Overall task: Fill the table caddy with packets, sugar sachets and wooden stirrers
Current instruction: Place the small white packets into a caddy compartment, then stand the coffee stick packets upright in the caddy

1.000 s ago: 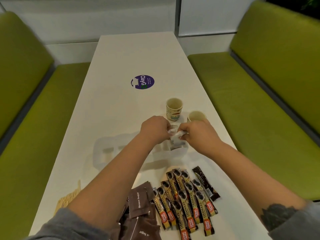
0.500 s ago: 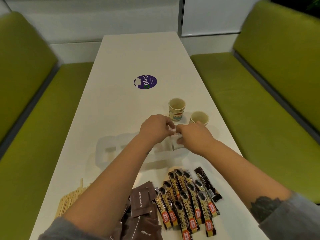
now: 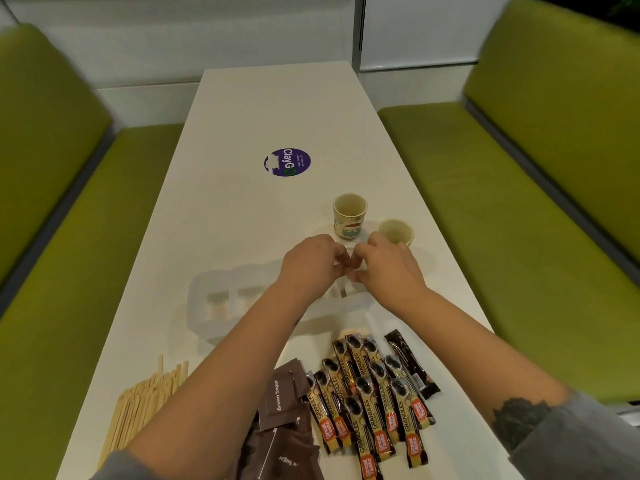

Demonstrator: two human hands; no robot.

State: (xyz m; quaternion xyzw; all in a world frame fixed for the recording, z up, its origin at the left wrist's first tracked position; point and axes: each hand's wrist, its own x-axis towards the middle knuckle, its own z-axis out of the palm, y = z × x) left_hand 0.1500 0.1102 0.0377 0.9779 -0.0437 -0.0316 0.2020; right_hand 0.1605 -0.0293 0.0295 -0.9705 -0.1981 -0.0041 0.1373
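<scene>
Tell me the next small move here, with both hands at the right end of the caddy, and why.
Probably lower the white sachets into the compartment beneath and let go. Both the left hand and right hand pinch them directly over the right end of the caddy. The coffee sticks, brown sugar sachets and wooden stirrers lie on the table, waiting.

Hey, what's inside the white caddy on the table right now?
The caddy's two left compartments look empty. In a right compartment something small and white shows between the left hand and right hand. The hands and forearms cover the rest.
</scene>
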